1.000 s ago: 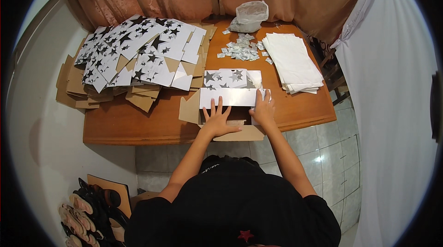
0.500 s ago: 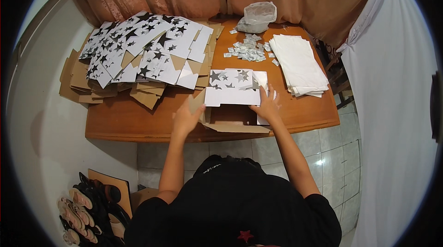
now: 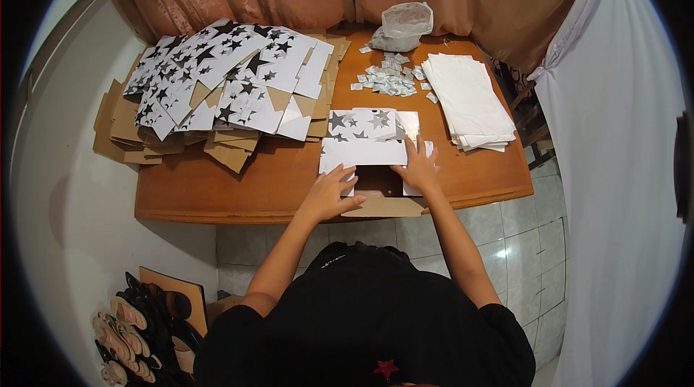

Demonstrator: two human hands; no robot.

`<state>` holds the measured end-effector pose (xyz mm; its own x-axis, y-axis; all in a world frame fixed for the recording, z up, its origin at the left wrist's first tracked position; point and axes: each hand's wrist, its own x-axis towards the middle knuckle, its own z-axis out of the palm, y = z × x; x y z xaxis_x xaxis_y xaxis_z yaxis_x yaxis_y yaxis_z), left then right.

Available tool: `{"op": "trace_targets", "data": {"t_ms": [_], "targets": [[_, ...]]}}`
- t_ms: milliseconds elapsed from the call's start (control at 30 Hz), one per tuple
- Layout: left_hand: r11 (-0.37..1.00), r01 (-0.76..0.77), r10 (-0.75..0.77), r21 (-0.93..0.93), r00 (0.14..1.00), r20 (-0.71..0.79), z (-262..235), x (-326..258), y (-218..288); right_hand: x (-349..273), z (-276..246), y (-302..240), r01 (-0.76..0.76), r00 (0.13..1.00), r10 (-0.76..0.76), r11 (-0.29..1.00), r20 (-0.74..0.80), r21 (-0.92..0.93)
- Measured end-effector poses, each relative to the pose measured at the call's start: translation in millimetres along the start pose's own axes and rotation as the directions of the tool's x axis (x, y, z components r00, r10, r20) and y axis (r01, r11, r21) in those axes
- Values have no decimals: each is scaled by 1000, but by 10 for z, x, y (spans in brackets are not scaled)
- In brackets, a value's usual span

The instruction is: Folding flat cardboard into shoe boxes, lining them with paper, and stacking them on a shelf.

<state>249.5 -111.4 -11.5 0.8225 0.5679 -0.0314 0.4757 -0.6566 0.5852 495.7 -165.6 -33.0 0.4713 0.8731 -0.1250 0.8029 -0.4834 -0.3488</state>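
A flat white cardboard box blank with black stars lies at the near edge of a wooden table, brown inside showing at its near flap. My left hand rests on the blank's near left part, fingers spread. My right hand presses flat on its right side, fingers apart. Neither hand grips anything.
A large fanned pile of star-printed cardboard blanks covers the table's left. A stack of white sheets lies at the right, small white pieces and a plastic bag behind. Curtains hang at the back. Sandals lie on the floor.
My left hand has slid from the table left of the blank onto the blank's near left part. My right hand stays pressed on the right side.
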Motion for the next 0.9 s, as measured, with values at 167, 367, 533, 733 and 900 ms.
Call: {"op": "trace_targets", "data": {"t_ms": [167, 367, 533, 733, 900], "targets": [[998, -23, 21, 53, 999, 42, 14, 47, -71, -1, 19, -8, 3, 1000, -3, 1000, -11, -28], [992, 41, -59, 116, 986, 154, 0, 126, -73, -21, 63, -23, 8, 998, -12, 997, -54, -75], [993, 113, -115, 21, 984, 136, 36, 141, -76, -15, 37, -18, -3, 999, -2, 996, -53, -90], [959, 16, 66, -283, 958, 279, -289, -23, -131, 41, -143, 44, -16, 999, 9, 993, 53, 119], [813, -71, 50, -578, 997, -52, 99, 185, -580, 381, 77, 588, 133, 991, -108, 613, -85, 779]]}}
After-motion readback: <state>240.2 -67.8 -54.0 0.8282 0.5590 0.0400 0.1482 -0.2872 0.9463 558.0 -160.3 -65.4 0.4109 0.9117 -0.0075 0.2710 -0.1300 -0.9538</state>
